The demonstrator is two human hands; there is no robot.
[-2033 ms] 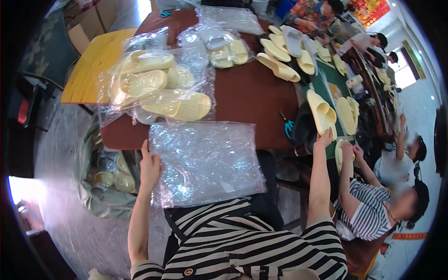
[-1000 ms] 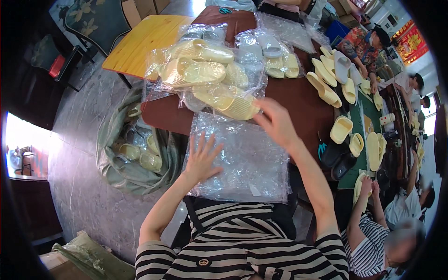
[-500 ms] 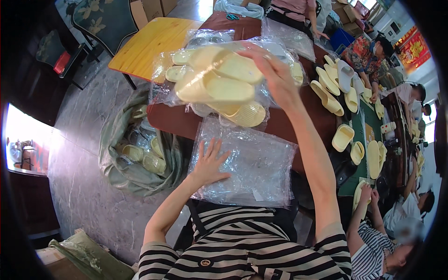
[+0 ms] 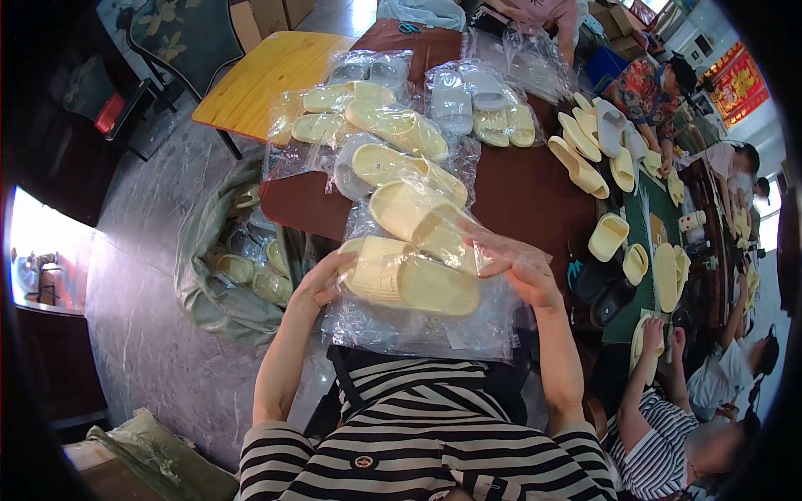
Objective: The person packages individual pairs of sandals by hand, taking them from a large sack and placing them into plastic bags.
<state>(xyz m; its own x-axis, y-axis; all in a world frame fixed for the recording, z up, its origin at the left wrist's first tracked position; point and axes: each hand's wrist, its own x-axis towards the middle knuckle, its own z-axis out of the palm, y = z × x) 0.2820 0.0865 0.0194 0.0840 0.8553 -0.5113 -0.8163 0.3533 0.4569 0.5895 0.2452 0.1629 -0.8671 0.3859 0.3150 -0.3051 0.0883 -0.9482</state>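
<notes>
A pair of pale yellow slippers (image 4: 439, 285) in a clear plastic bag is held up between my hands, above my lap. My left hand (image 4: 319, 280) grips its left end, by the ribbed strap of the nearer slipper. At the other end my right hand (image 4: 528, 274) is closed on the bag's loose film. Beneath, flat clear bags (image 4: 418, 338) lie across my lap. On the brown table (image 4: 535, 188) ahead, more bagged yellow slippers (image 4: 397, 125) and bagged grey slippers (image 4: 451, 104) lie in overlapping piles.
A grey-green sack (image 4: 200, 292) with bagged slippers stands on the floor at left. Loose yellow slippers (image 4: 576, 167) line the table's right side, by a green worktop (image 4: 622, 330). Other people work along the right. Beyond are a yellow table (image 4: 251, 79) and chairs (image 4: 188, 37).
The bagged yellow pair has come from over the table toward me, brought by my right hand. My left hand has risen from the flat bags and taken hold of its left end.
</notes>
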